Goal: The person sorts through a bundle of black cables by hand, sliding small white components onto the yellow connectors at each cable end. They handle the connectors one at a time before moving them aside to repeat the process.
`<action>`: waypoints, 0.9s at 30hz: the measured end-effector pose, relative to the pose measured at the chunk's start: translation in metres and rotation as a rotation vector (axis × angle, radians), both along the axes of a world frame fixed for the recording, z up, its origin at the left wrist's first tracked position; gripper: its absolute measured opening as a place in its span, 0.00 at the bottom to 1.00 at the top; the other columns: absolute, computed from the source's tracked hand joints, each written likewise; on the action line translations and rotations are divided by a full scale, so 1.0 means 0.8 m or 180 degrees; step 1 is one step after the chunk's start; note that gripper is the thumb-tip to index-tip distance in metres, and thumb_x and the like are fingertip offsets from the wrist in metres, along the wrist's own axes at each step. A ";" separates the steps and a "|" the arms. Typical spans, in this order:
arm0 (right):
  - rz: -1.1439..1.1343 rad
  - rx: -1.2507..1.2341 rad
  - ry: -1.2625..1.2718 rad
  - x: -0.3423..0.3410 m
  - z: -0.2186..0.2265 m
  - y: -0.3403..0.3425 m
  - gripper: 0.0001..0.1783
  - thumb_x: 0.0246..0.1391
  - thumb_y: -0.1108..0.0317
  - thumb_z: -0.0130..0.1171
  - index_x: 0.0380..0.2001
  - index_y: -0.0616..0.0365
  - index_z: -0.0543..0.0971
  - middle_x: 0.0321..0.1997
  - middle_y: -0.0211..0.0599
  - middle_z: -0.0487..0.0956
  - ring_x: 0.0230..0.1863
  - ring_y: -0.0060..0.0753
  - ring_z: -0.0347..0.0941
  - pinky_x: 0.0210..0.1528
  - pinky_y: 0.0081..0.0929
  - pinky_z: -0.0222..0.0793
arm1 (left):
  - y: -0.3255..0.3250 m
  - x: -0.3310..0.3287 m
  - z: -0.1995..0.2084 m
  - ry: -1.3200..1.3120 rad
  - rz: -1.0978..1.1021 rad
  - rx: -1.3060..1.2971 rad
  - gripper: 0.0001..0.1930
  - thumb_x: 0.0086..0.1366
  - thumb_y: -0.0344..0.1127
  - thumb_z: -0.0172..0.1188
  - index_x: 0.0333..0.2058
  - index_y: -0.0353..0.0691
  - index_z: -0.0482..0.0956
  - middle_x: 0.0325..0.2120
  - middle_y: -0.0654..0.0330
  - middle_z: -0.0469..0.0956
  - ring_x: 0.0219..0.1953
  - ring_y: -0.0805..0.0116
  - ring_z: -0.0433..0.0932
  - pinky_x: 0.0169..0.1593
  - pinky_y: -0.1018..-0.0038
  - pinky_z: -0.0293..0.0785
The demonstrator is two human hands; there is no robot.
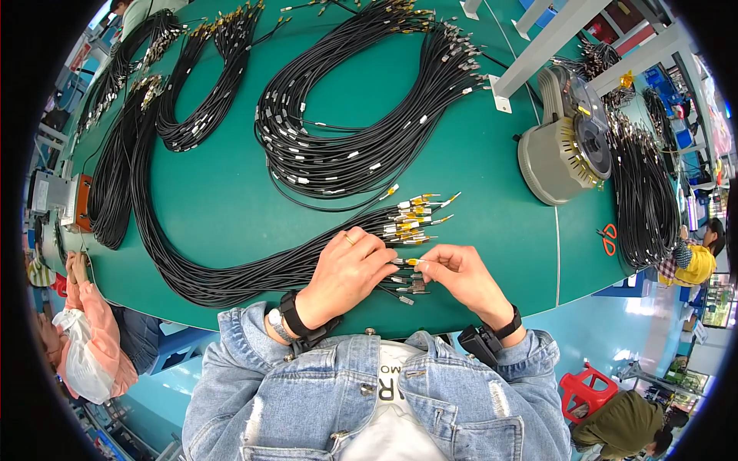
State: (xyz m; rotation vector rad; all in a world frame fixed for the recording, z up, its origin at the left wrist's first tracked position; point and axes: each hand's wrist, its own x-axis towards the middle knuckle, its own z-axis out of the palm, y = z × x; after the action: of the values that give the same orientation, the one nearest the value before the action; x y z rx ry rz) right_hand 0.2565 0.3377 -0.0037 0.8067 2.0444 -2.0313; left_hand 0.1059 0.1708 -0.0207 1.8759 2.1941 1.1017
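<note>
A long bundle of black cables (207,280) curves along the near side of the green table, its ends fanned out in front of me. Those ends carry silver connectors and yellow pieces. My left hand (347,273) rests over the bundle, thumb and fingers closed on one black cable just behind its tip. At that same cable's yellow end (412,262), the thumb and forefinger of my right hand (463,278) pinch together. More connector ends lie right under and beside both hands. The fingertips partly cover the held tip.
A large looped cable bundle (307,165) lies farther back, with smaller ones (188,127) at the left. To the right stand a grey round machine (550,157), orange-handled scissors (609,239) and another cable bundle (646,192). A person in pink (100,338) sits at the left edge.
</note>
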 end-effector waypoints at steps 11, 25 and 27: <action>0.0016 0.0038 -0.0067 0.000 0.006 -0.006 0.05 0.58 0.73 0.57 0.33 0.64 0.80 0.28 0.27 0.79 0.32 0.16 0.73 0.37 0.16 0.69 | 0.005 0.009 -0.007 -0.0050 -0.0024 0.0236 0.12 0.46 0.31 0.72 0.32 0.40 0.83 0.27 0.65 0.79 0.31 0.66 0.76 0.35 0.72 0.71; -0.0073 -0.0067 -0.0033 0.002 0.009 -0.009 0.06 0.58 0.72 0.57 0.33 0.64 0.79 0.27 0.28 0.79 0.31 0.16 0.73 0.36 0.16 0.68 | 0.005 0.006 -0.003 -0.0178 -0.0183 0.0253 0.12 0.46 0.31 0.72 0.32 0.40 0.84 0.24 0.64 0.79 0.29 0.66 0.76 0.34 0.72 0.72; -0.0105 -0.0105 -0.0041 0.002 0.009 -0.010 0.06 0.58 0.72 0.57 0.33 0.64 0.80 0.27 0.28 0.79 0.31 0.16 0.73 0.36 0.16 0.69 | 0.004 0.008 -0.005 -0.0125 -0.0130 0.0328 0.12 0.46 0.31 0.72 0.32 0.40 0.84 0.23 0.65 0.79 0.29 0.67 0.77 0.34 0.72 0.72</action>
State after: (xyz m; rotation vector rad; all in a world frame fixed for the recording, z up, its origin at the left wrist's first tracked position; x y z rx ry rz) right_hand 0.2580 0.3297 0.0033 0.8508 1.9983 -2.0659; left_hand 0.1126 0.1743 -0.0244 1.9119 2.1070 1.2556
